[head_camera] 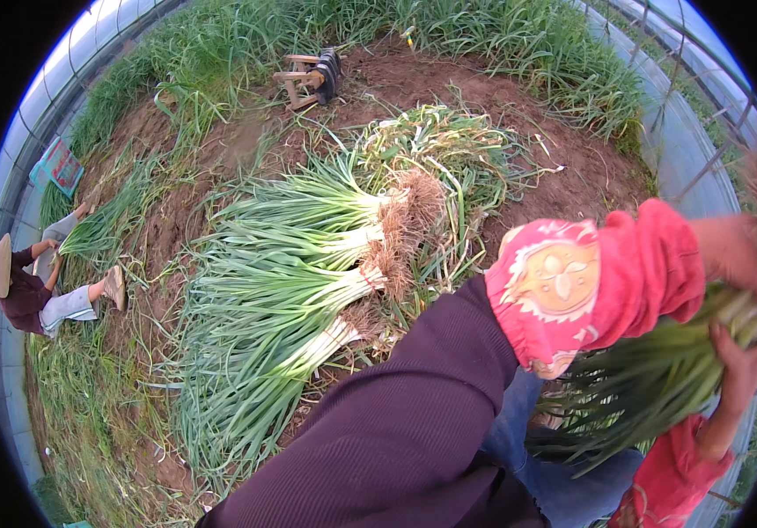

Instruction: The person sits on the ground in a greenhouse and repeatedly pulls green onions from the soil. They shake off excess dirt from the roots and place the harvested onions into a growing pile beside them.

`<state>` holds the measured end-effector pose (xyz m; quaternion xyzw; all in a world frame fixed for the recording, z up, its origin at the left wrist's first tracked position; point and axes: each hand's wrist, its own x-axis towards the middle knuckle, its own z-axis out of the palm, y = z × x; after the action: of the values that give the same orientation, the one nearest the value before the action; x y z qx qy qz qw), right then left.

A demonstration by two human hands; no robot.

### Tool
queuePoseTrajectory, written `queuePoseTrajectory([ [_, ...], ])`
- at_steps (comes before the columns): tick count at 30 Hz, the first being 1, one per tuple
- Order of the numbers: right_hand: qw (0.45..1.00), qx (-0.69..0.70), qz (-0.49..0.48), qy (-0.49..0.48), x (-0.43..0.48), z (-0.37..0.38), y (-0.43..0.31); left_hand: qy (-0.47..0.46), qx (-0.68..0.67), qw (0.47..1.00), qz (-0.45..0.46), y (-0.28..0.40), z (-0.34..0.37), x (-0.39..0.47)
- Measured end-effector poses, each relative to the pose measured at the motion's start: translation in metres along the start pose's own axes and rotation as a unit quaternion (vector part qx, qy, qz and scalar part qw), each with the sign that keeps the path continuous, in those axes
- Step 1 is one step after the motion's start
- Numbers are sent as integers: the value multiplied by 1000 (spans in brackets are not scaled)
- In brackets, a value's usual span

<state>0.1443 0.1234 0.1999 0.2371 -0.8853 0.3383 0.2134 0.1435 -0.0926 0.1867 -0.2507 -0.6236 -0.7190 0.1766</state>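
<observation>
At the far right, my right hand (741,360) grips a bundle of green onions (656,369) around its pale stems. My left hand (738,257), blurred, closes on the same bundle nearer its roots; some of its fingers are hard to make out. The roots point up at the picture's right rim, and the green leaves hang over my jeans. Tied bundles of green onions (326,284) lie side by side on the soil, left of my left arm, with leaves to the left and brown roots to the right. Pink sleeve covers are on both my forearms.
Loose leaves and trimmings (444,142) lie beyond the bundles. A small wooden stool (302,82) is farther back. Another person (22,290) in a hat sits at far left holding green onions, near a crate (61,168). Greenhouse walls curve along both sides.
</observation>
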Motion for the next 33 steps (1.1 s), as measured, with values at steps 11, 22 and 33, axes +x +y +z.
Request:
queuePoseTrajectory([
  [11, 992, 47, -117, 19, 2, -51, 44, 188, 410, 888, -90, 130, -263, -154],
  [22, 910, 119, 395, 44, -98, -43, 223, 218, 757, 539, -296, 153, -527, -254],
  [33, 866, -17, 497, -49, -130, -48, 293, 14, 680, 483, -551, -107, -560, -414],
])
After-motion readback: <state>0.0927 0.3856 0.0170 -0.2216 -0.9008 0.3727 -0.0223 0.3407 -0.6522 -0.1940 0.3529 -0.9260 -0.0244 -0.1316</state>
